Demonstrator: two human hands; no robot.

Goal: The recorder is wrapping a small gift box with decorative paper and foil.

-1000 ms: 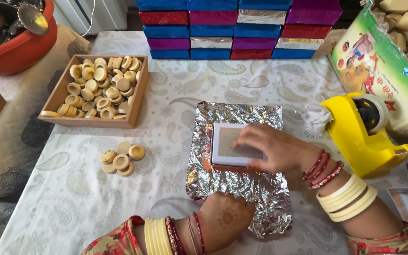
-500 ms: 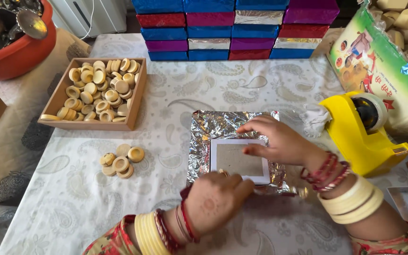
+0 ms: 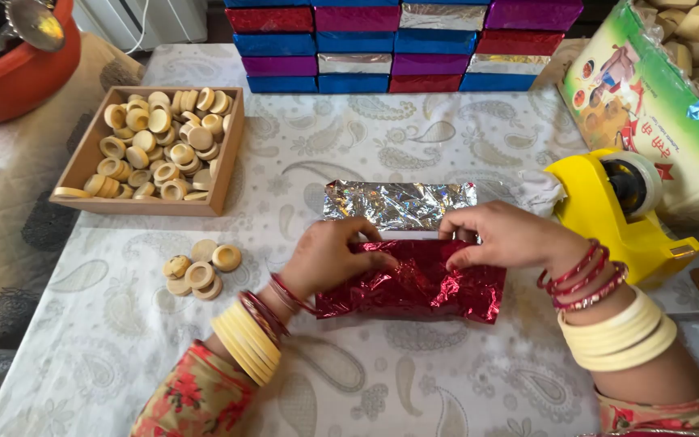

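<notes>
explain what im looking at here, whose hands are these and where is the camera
There is no machine here. A person wears a camera on the head, so the one view looks down at their own two bare hands on a patterned tablecloth. The left hand and right hand both press on a foil sheet, red outside and silver inside, folded over something hidden. To the left sit a wooden tray of pale wooden rings and a few loose rings. To the right is a yellow tape dispenser. At the back stand stacked foil-wrapped boxes.
</notes>
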